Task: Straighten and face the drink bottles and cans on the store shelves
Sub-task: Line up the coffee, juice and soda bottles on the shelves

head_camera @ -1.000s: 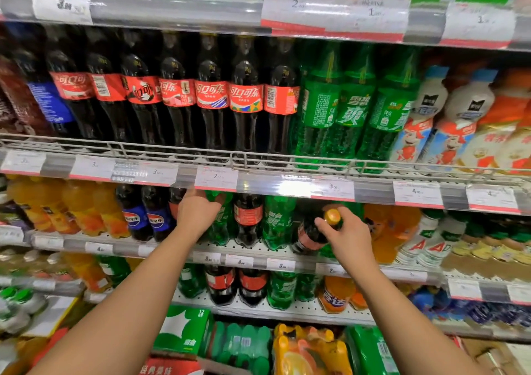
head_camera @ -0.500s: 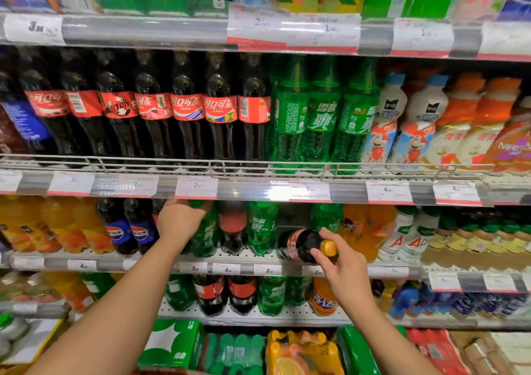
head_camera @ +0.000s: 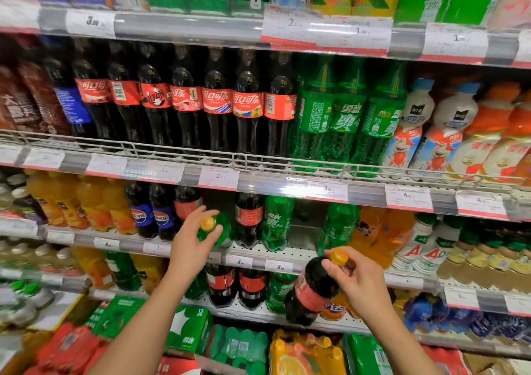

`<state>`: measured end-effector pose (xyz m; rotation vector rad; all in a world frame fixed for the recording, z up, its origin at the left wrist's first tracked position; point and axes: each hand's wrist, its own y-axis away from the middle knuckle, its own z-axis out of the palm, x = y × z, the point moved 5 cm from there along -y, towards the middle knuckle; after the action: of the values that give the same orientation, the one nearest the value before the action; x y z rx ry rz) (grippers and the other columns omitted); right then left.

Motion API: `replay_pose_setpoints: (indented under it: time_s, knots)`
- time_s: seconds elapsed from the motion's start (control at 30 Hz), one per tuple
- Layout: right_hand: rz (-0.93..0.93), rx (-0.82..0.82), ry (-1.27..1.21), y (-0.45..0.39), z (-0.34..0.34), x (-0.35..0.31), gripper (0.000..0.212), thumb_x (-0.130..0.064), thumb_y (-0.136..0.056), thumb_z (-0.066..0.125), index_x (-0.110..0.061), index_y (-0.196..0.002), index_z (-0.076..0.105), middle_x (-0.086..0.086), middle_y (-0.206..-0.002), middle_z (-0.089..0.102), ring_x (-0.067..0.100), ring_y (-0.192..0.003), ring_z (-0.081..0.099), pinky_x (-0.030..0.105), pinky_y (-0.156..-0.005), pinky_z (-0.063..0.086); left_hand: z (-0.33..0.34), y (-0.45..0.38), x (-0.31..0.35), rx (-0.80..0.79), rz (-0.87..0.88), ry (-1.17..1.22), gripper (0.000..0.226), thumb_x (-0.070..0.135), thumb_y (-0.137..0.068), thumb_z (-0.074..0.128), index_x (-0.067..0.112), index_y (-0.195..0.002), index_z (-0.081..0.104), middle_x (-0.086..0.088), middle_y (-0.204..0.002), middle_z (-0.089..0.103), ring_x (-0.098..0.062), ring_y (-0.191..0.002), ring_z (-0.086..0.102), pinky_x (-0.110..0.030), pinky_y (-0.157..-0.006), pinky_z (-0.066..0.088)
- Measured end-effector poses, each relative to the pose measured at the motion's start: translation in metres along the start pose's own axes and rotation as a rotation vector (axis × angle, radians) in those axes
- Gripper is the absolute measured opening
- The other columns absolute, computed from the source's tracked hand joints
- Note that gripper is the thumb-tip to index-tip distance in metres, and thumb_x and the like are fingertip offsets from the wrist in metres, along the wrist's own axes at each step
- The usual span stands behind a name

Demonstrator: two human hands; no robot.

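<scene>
My right hand (head_camera: 360, 281) grips the neck of a dark cola bottle (head_camera: 311, 291) with a red label and a yellow cap, tilted out in front of the shelves. My left hand (head_camera: 191, 241) holds a green bottle (head_camera: 221, 231) with a yellow cap by its top, tipped forward off the middle shelf (head_camera: 250, 252). Behind them on that shelf stand a red-label cola bottle (head_camera: 248, 218) and green soda bottles (head_camera: 277, 222), with a gap between them at the right.
Tall cola bottles (head_camera: 217, 110) and green bottles (head_camera: 342, 116) fill the wire-railed shelf (head_camera: 258, 160) above. Orange drinks (head_camera: 86, 205) and blue-label colas (head_camera: 152, 213) stand left. Multi-packs (head_camera: 189, 331) lie at the bottom. Price tags line every shelf edge.
My right hand has pulled the cola bottle out of the shelf and lowered it. My left hand has drawn a green bottle forward from under the shelf edge. The camera tilted upward.
</scene>
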<state>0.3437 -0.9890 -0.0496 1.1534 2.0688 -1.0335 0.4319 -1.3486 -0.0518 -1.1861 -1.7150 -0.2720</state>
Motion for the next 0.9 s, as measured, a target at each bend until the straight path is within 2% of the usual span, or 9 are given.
replay_pose_setpoints:
  time_s: [0.1, 0.23, 0.33, 0.43, 0.5, 0.57, 0.63, 0.8, 0.9]
  knots:
    - [-0.026, -0.108, 0.023, 0.006, 0.021, -0.004, 0.043, -0.074, -0.083, 0.058, -0.033, -0.089, 0.070, -0.005, -0.074, 0.067, 0.013, -0.071, 0.059, 0.028, -0.062, 0.042, -0.010, 0.025, 0.007, 0.068, -0.002, 0.121, 0.029, 0.036, -0.095, 0.066, 0.042, -0.123, 0.062, 0.013, -0.147, 0.052, -0.003, -0.134, 0.046, -0.016, -0.102, 0.035]
    - [-0.048, -0.178, 0.072, 0.005, 0.043, -0.012, 0.034, -0.066, -0.084, 0.060, -0.034, -0.091, 0.070, -0.007, -0.073, 0.068, 0.009, -0.077, 0.060, 0.024, -0.062, 0.042, -0.038, 0.048, -0.005, 0.151, -0.055, 0.192, 0.038, 0.060, -0.089, 0.060, 0.038, -0.121, 0.066, 0.017, -0.124, 0.066, 0.007, -0.116, 0.057, -0.021, -0.094, 0.043]
    - [-0.046, -0.198, 0.049, -0.003, 0.061, -0.020, 0.038, -0.072, -0.086, 0.060, -0.037, -0.094, 0.070, -0.005, -0.073, 0.068, 0.009, -0.072, 0.061, 0.030, -0.063, 0.046, -0.047, 0.063, -0.011, 0.143, -0.076, 0.190, 0.036, 0.056, -0.093, 0.063, 0.033, -0.120, 0.067, 0.015, -0.120, 0.067, 0.004, -0.114, 0.058, -0.016, -0.094, 0.044]
    - [-0.045, -0.213, 0.003, -0.014, 0.077, -0.024, 0.039, -0.075, -0.082, 0.057, -0.042, -0.097, 0.070, 0.001, -0.076, 0.069, 0.013, -0.071, 0.064, 0.040, -0.068, 0.051, -0.051, 0.076, -0.017, 0.129, -0.096, 0.222, 0.033, 0.045, -0.096, 0.065, 0.028, -0.124, 0.067, 0.015, -0.127, 0.066, 0.003, -0.122, 0.056, -0.019, -0.100, 0.044]
    - [-0.021, -0.229, -0.078, -0.020, 0.087, -0.026, 0.028, -0.064, -0.087, 0.065, -0.041, -0.101, 0.072, 0.006, -0.082, 0.071, 0.023, -0.080, 0.067, 0.049, -0.075, 0.055, -0.059, 0.084, -0.020, 0.144, -0.114, 0.246, 0.030, 0.038, -0.097, 0.066, 0.026, -0.125, 0.067, 0.017, -0.130, 0.064, 0.007, -0.124, 0.054, -0.013, -0.099, 0.043]
    - [0.005, -0.257, -0.211, -0.024, 0.096, -0.031, 0.012, -0.037, -0.095, 0.071, -0.030, -0.104, 0.075, 0.002, -0.096, 0.075, 0.021, -0.094, 0.070, 0.053, -0.084, 0.057, -0.070, 0.092, -0.023, 0.161, -0.125, 0.255, 0.026, 0.028, -0.099, 0.065, 0.026, -0.125, 0.067, 0.019, -0.131, 0.064, 0.009, -0.124, 0.054, -0.005, -0.095, 0.041]
    - [0.066, -0.280, -0.335, -0.028, 0.101, -0.033, 0.011, -0.019, -0.096, 0.069, -0.020, -0.106, 0.076, 0.000, -0.109, 0.076, 0.019, -0.105, 0.070, 0.053, -0.092, 0.057, -0.081, 0.100, -0.027, 0.162, -0.135, 0.251, 0.026, 0.027, -0.099, 0.062, 0.027, -0.125, 0.067, 0.018, -0.130, 0.065, 0.006, -0.124, 0.054, -0.004, -0.093, 0.040]
    - [0.209, -0.270, -0.563, -0.037, 0.114, -0.034, 0.022, -0.015, -0.096, 0.064, -0.001, -0.112, 0.068, 0.009, -0.118, 0.075, 0.033, -0.112, 0.069, 0.059, -0.097, 0.053, -0.098, 0.115, -0.035, 0.191, -0.150, 0.280, 0.030, 0.036, -0.097, 0.062, 0.027, -0.125, 0.067, 0.021, -0.128, 0.065, 0.005, -0.125, 0.055, -0.004, -0.091, 0.042]
    - [0.214, -0.247, -0.649, -0.047, 0.125, -0.046, 0.025, -0.013, -0.095, 0.063, 0.005, -0.113, 0.065, 0.014, -0.120, 0.073, 0.037, -0.115, 0.068, 0.056, -0.101, 0.051, -0.102, 0.122, -0.044, 0.227, -0.182, 0.286, 0.028, 0.037, -0.096, 0.062, 0.032, -0.123, 0.067, 0.024, -0.128, 0.065, 0.006, -0.125, 0.054, -0.002, -0.087, 0.042]
